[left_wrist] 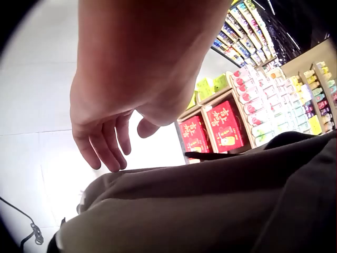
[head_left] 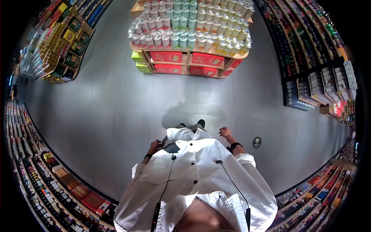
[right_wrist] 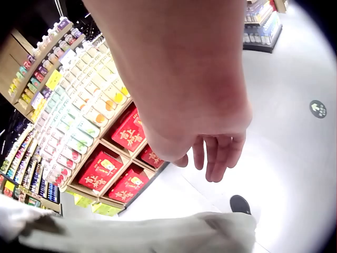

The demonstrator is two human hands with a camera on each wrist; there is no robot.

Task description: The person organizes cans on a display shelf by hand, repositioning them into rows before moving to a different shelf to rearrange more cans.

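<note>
My left hand point(left_wrist: 113, 118) hangs beside the trouser leg point(left_wrist: 184, 205), its fingers loosely bent with nothing in them. In the head view that left hand point(head_left: 155, 145) shows at the hem of the white shirt point(head_left: 185, 154). Out to the side of the body, my right hand point(head_left: 225, 132) holds nothing. Up close in the right wrist view, the right hand point(right_wrist: 210, 139) dangles with relaxed fingers over the grey floor point(right_wrist: 287, 158). Ahead stands a display of drink cans point(head_left: 183, 40) in rows, with red boxes point(head_left: 166, 57) on the shelves beneath.
Stocked shelves curve along the left point(head_left: 58, 174) and right point(head_left: 313, 193). A stand of yellow tins point(head_left: 62, 46) is at the far left, and a dark shelf rack point(head_left: 301, 58) at the far right. A round arrow sign point(head_left: 257, 142) marks the floor.
</note>
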